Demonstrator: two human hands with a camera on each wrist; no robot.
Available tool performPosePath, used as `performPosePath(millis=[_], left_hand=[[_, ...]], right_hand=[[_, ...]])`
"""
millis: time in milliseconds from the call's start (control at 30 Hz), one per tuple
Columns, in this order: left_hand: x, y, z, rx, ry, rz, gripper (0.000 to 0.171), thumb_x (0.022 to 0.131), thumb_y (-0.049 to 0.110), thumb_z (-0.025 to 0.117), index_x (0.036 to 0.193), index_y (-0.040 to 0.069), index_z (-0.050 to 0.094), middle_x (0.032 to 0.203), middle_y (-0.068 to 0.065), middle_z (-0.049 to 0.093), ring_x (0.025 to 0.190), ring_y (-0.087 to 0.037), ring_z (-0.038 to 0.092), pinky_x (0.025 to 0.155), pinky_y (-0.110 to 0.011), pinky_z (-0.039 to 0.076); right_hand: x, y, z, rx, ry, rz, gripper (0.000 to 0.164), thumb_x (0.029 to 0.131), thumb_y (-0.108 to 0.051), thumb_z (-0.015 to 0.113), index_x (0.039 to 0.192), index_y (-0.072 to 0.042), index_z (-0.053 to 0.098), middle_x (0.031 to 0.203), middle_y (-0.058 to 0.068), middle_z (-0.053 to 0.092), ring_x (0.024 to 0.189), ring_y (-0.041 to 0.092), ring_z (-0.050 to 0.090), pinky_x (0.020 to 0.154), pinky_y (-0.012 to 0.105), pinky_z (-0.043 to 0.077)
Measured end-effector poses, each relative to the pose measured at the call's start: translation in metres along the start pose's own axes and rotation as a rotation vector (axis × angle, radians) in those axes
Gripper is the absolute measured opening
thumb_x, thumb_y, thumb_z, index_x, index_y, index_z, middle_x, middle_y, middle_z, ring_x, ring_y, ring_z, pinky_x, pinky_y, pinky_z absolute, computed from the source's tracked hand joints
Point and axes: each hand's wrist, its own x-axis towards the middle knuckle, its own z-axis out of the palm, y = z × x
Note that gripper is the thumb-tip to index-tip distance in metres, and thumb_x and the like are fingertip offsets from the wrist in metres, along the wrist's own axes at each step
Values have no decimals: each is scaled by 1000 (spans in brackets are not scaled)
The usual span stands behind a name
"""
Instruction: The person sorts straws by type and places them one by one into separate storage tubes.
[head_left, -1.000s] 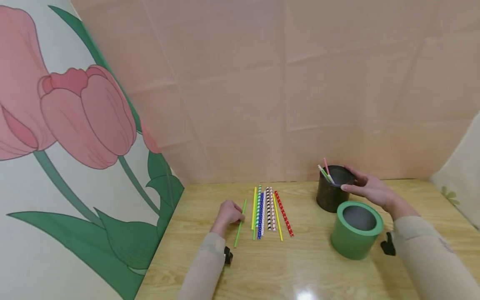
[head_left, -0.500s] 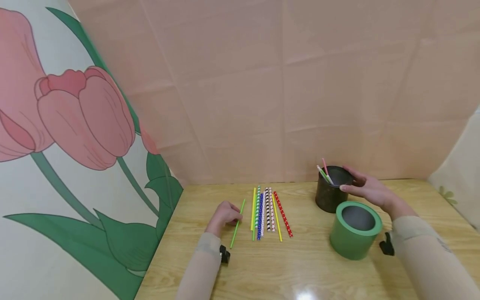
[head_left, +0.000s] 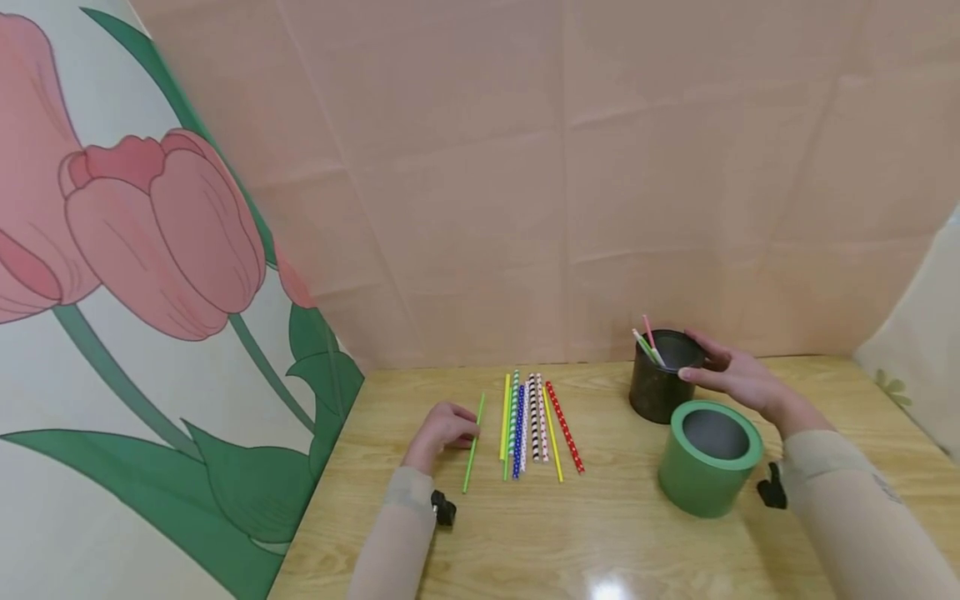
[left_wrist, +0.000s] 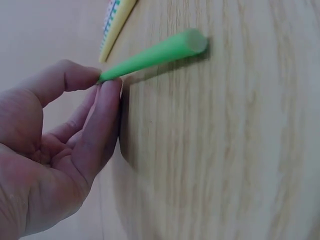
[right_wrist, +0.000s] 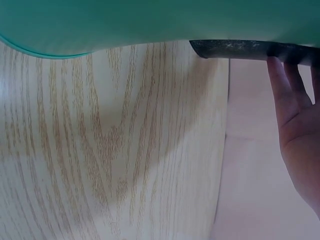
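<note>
So the left hand [head_left: 447,427] has a plain green straw [head_left: 471,457] pinched between thumb and fingertips, basically no gap beyond the straw itself. It's over the left part of the wooden table [head_left: 555,533], just left of a loose row of colourful straws [head_left: 518,432]; can't tell if it's fully off the surface. Over on the far right, the right hand [head_left: 742,383] grips a black cup [head_left: 656,393] by its right side, thumb at the near rim, fingers around the far side. A few straws [head_left: 648,348] lean inside that cup, and a green cup [head_left: 696,483] sits nearer, just beside it.

no readable text, labels, brands, numbers
</note>
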Motion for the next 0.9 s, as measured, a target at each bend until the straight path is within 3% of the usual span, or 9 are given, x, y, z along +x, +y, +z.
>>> performPosePath(millis=[100,167,333,433,567,733,900], left_hand=[[1,-5,-4,-45,-13,18,29,89,-5,77,118,-9,71,99,-16,73,83,-21,75,75,-33,67],[2,-7,-6,-71,-23,18,30,90,-5,77,119,-9,71,99,-15,73,84,-20,74,76,-33,67],[2,-9,-8,-139,-59,9,33,90,-5,77,123,-9,70,99,-19,74,82,-20,74,75,-34,67],[1,-9,-8,-165,-74,17,36,91,-5,75,126,-11,68,102,-23,75,82,-22,75,74,-34,68],[2,-7,-6,-181,-61,36,36,93,-2,74,127,-10,68,102,-22,75,84,-23,75,74,-35,68],[1,-3,-5,-225,-22,43,35,94,0,74,128,-9,69,105,-23,74,89,-29,76,76,-38,68],[-1,7,0,-323,-9,102,41,97,1,73,135,-12,63,122,-33,69,96,-35,76,85,-42,67]], right_hand=[[1,1,-1,5,-1,-3,91,106,-44,68,173,-20,12,160,37,40,145,54,43,91,22,50],[1,1,-2,7,0,-4,90,106,-44,68,173,-20,12,160,38,39,145,54,43,89,18,49],[1,1,-2,0,1,-5,90,106,-44,68,173,-20,12,160,37,40,144,53,44,92,25,51],[0,1,-2,6,2,-4,91,106,-44,68,173,-20,12,160,38,40,144,53,44,91,23,51],[0,0,-3,13,1,-1,91,106,-44,68,173,-19,12,160,38,39,144,54,44,89,19,51],[1,1,-2,-3,-5,1,91,106,-45,67,173,-21,11,161,38,38,144,55,43,94,30,51],[2,3,-1,2,-8,3,90,106,-45,67,173,-21,11,161,38,37,146,54,42,90,20,49]])
